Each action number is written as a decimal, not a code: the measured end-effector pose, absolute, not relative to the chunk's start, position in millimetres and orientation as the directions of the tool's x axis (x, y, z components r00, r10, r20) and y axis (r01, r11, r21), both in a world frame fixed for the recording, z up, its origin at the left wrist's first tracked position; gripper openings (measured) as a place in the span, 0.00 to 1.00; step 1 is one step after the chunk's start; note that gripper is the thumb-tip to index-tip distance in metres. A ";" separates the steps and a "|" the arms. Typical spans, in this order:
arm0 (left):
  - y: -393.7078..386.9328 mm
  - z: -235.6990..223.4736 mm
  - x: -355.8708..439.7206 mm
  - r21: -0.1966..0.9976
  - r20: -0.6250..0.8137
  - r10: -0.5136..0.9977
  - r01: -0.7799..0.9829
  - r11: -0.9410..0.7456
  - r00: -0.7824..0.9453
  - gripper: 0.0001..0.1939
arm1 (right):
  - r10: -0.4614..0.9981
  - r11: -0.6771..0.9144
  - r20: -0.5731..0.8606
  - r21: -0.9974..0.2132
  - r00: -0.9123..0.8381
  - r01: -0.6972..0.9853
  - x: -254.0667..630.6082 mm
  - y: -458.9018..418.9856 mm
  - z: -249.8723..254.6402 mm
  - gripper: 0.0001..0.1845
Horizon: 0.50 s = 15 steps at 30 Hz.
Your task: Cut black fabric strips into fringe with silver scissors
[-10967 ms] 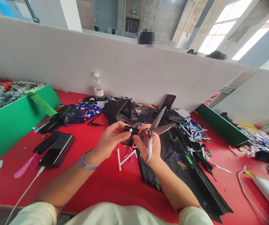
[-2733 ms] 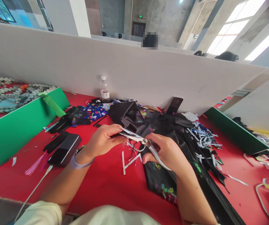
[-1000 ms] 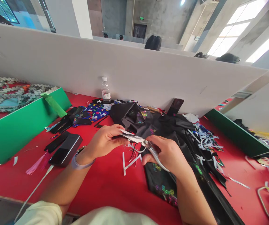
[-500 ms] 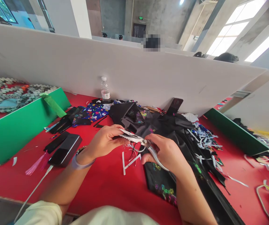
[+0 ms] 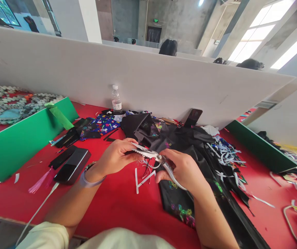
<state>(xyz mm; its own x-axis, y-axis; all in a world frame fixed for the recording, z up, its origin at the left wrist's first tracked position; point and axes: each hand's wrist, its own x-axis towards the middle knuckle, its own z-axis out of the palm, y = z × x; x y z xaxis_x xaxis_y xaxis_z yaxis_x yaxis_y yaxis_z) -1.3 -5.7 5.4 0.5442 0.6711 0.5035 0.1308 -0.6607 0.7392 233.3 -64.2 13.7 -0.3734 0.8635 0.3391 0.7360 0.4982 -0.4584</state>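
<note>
A pair of silver scissors (image 5: 152, 155) with a notched blade edge is held between my hands above the red table. My right hand (image 5: 183, 167) is closed round the handles. At the blade end, my left hand (image 5: 116, 155) grips the tips between thumb and fingers; its inner fingers are hidden. Beneath the scissors, cut white strips (image 5: 137, 181) lie on the table. Behind and to the right spreads a black garment (image 5: 182, 147) with shiny coloured patterns, partly covered by my right forearm.
A black box-shaped device (image 5: 72, 166) with a white cable lies left, beside a pink tassel (image 5: 39, 182). A water bottle (image 5: 116, 100) and a leaning phone (image 5: 193, 117) stand near the white partition (image 5: 143, 76). Green boards (image 5: 29, 141) border the sides. Scraps (image 5: 226, 152) pile up at right.
Both hands and the scissors keep almost the same place. At the far upper left, a dark shape has risen above the partition.
</note>
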 end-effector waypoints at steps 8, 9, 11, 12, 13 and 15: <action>-6.1 5.3 -3.0 0.741 0.499 0.681 0.145 -0.656 0.535 0.17 | 0.852 0.514 0.372 -0.457 -0.368 0.726 232.9 -65.0 15.3 0.22; -5.9 5.0 -3.1 0.739 0.500 0.681 0.146 -0.657 0.536 0.17 | 0.854 0.511 0.369 -0.458 -0.367 0.727 232.9 -65.1 15.5 0.22; -5.1 4.5 -3.1 0.735 0.502 0.677 0.146 -0.662 0.538 0.16 | 0.861 0.499 0.357 -0.458 -0.362 0.735 233.1 -65.1 15.5 0.22; -4.7 4.3 -3.0 0.733 0.503 0.673 0.144 -0.665 0.542 0.15 | 0.865 0.493 0.350 -0.457 -0.360 0.740 233.2 -64.9 15.3 0.23; -4.4 4.3 -2.9 0.731 0.503 0.668 0.142 -0.667 0.548 0.14 | 0.867 0.489 0.345 -0.454 -0.359 0.745 233.3 -64.7 15.0 0.23; -3.8 4.4 -2.6 0.728 0.496 0.657 0.140 -0.671 0.568 0.12 | 0.867 0.489 0.341 -0.449 -0.362 0.748 233.4 -64.2 14.4 0.24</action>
